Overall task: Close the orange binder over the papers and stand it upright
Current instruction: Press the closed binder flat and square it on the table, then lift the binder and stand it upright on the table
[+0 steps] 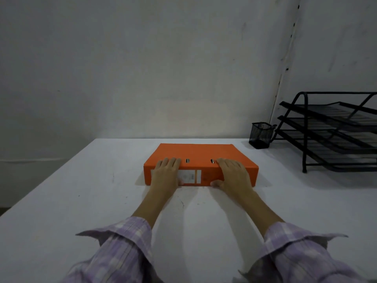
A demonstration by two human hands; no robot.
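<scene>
The orange binder (pixel 201 153) lies flat and closed on the white table (pixel 81 201), its labelled spine facing me. No papers show. My left hand (pixel 166 172) grips the left part of the spine, fingers over the top edge and thumb low on the spine by the white label. My right hand (pixel 232 173) grips the right part of the spine the same way, thumb at the bottom edge. Two metal slots on the top cover sit between my hands.
A black mesh pen cup (pixel 261 135) stands at the back right of the table. A black three-tier wire paper tray (pixel 334 131) fills the far right. A grey wall runs behind the table. Purple checked sleeves cover my forearms.
</scene>
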